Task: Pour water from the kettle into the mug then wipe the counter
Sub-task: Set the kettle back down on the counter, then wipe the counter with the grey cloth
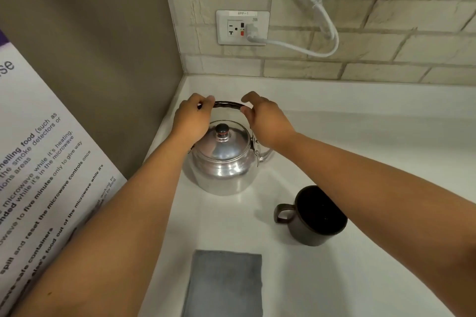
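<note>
Head view shows my left hand and right hand both closed on the kettle's dark handle, one at each end. That handle runs left to right above the lid. My kettle stands on the worktop in the corner. Its spout points right, and the mug stands nearer me on that side, so I judge the pour goes rightward. A grey cloth lies nearest me.
</note>
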`<state>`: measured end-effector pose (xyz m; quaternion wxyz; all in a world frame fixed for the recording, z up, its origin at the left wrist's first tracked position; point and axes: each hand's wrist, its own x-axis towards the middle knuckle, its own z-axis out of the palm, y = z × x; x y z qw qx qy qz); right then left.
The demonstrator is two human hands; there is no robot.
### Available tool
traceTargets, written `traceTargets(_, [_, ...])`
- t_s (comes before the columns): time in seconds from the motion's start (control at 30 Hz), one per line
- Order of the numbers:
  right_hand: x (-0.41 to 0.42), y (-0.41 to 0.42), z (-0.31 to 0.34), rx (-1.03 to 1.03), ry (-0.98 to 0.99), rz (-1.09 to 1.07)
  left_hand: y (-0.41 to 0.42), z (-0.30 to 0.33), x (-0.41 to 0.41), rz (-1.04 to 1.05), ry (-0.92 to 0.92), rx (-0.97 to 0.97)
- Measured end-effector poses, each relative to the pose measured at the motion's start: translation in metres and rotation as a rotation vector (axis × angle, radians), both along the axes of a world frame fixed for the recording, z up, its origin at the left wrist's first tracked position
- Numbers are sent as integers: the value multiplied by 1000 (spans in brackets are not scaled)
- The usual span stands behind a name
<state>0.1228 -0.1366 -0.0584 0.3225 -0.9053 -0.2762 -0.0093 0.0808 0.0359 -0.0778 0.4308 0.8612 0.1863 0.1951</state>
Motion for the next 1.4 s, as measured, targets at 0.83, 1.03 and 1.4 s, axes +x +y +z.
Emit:
traceTargets(0.83, [-112, -124, 37, 205, -163, -21, -86, 19, -150, -12, -120, 291])
traceTargets(1.03, [-212, -232, -40, 82, 22, -356, -143, -63, -274, -195, 212, 425])
traceTargets(1.4, [-216, -241, -92, -476, 242, -115, -123, -95, -189, -373, 421, 642])
